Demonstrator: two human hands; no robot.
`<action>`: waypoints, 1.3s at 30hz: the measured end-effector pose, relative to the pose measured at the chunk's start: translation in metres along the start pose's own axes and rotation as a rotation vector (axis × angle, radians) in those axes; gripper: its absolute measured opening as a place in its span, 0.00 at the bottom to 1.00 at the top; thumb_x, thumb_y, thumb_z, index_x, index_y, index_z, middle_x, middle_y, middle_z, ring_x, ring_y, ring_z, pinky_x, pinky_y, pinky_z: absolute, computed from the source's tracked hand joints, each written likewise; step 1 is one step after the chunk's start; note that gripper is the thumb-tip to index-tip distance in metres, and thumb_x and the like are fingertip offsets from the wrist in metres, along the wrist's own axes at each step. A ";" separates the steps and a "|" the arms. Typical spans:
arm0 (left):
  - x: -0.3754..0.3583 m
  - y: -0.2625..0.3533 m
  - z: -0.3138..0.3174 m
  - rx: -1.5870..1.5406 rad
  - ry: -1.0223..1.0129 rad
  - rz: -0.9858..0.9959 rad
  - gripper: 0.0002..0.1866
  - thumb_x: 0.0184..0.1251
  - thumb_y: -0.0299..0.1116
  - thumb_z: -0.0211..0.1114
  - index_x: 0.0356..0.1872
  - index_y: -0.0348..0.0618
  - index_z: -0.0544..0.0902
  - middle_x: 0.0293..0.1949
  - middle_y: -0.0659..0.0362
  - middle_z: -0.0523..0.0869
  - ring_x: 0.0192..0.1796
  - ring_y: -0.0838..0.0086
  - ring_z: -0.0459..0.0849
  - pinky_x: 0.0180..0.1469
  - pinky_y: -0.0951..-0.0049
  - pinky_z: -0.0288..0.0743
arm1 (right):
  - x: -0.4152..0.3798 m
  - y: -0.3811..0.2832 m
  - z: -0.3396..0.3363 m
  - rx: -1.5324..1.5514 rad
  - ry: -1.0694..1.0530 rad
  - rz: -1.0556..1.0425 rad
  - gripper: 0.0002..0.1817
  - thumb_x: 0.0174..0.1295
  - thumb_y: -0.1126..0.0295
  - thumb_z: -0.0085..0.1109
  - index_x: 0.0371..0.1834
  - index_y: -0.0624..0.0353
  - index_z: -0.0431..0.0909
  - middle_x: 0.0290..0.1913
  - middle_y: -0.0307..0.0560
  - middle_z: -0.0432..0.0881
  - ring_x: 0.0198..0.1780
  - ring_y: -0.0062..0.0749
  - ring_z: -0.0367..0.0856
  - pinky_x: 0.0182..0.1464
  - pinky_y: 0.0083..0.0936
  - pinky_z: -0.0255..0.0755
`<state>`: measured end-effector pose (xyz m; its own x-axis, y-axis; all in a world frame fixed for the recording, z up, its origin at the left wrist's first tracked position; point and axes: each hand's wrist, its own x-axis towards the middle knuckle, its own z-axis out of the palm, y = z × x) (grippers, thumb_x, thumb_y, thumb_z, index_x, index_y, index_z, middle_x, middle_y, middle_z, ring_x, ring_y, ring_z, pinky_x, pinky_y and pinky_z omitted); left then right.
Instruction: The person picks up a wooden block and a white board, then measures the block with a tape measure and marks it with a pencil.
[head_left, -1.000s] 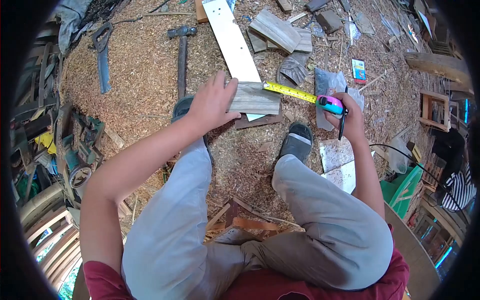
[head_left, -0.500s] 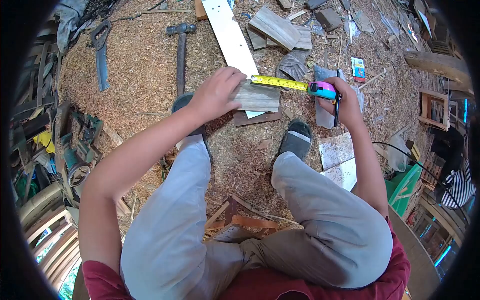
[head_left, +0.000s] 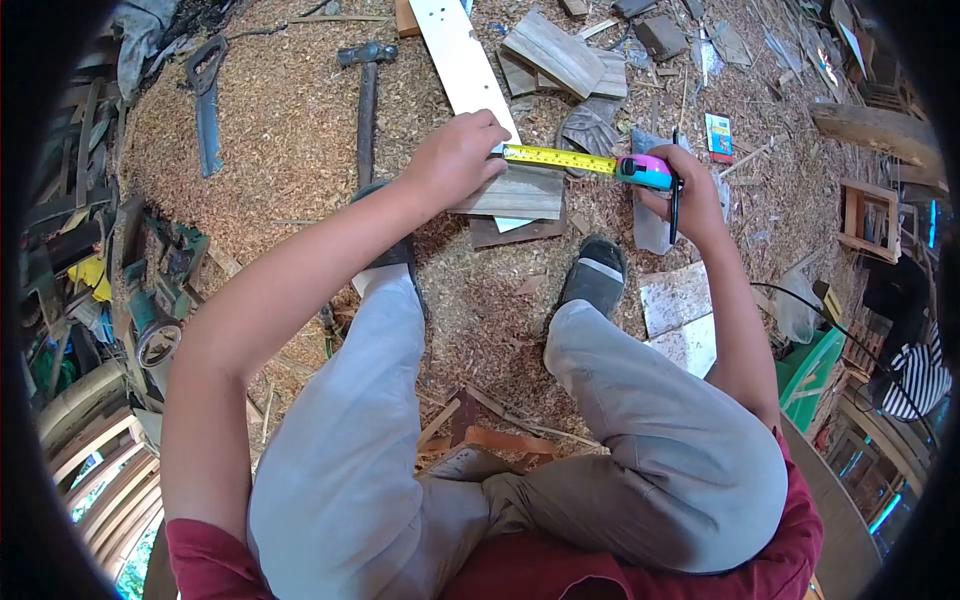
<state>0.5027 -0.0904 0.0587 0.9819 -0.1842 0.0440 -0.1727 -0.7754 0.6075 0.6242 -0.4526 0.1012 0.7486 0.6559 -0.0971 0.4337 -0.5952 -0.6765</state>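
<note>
My right hand [head_left: 697, 195] grips a pink and teal tape measure [head_left: 645, 171], along with a black pen-like stick [head_left: 675, 200] that points up and down past the fingers. From the case, the yellow blade [head_left: 560, 158] runs leftward, stretched over the far edge of a short greyish wooden board [head_left: 520, 192]. My left hand [head_left: 458, 160] is closed, its fingertips pinching the blade's end. Under the short board lie a long white board [head_left: 462, 65], running away from me, and a darker brown piece [head_left: 545, 228].
A hammer [head_left: 367, 110] and a handsaw [head_left: 207, 110] lie on the shavings to the left. Wood offcuts [head_left: 555, 55] are piled beyond the tape, with a small blue and red packet [head_left: 718, 137] to the right. My shoes [head_left: 594, 275] flank the boards.
My left hand has moved up and slightly right, off the short board's left end and onto the blade's end. The blade and case have shifted slightly away from me.
</note>
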 end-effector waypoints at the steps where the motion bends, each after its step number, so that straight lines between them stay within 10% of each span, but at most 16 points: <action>1: 0.002 0.002 0.000 0.006 0.002 -0.007 0.17 0.65 0.33 0.79 0.53 0.42 0.90 0.49 0.53 0.88 0.52 0.53 0.89 0.57 0.55 0.84 | 0.001 -0.001 0.000 -0.013 0.001 -0.001 0.27 0.51 0.72 0.83 0.56 0.57 0.85 0.47 0.50 0.88 0.50 0.47 0.89 0.55 0.36 0.81; 5: 0.007 0.002 0.003 0.054 -0.009 0.013 0.13 0.65 0.33 0.79 0.49 0.43 0.91 0.46 0.55 0.89 0.50 0.54 0.90 0.53 0.54 0.85 | 0.003 -0.007 -0.002 -0.064 0.021 -0.030 0.24 0.53 0.75 0.82 0.54 0.59 0.84 0.43 0.44 0.87 0.47 0.32 0.86 0.53 0.31 0.80; 31: 0.013 0.009 0.006 0.081 -0.063 -0.087 0.09 0.68 0.36 0.77 0.45 0.46 0.92 0.43 0.56 0.89 0.46 0.54 0.90 0.50 0.54 0.85 | 0.000 0.030 0.022 0.022 -0.031 0.070 0.24 0.57 0.75 0.82 0.56 0.60 0.82 0.46 0.44 0.88 0.48 0.28 0.86 0.55 0.28 0.80; 39: -0.018 0.010 -0.006 0.198 -0.037 0.050 0.47 0.48 0.52 0.89 0.69 0.43 0.79 0.61 0.49 0.81 0.64 0.51 0.82 0.68 0.48 0.76 | -0.006 0.031 0.020 0.135 0.097 0.096 0.23 0.60 0.70 0.83 0.56 0.59 0.82 0.40 0.41 0.88 0.37 0.23 0.86 0.40 0.25 0.79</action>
<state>0.4835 -0.0917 0.0689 0.9689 -0.2445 0.0388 -0.2364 -0.8675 0.4377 0.6233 -0.4658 0.0667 0.8306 0.5478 -0.0995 0.2922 -0.5809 -0.7597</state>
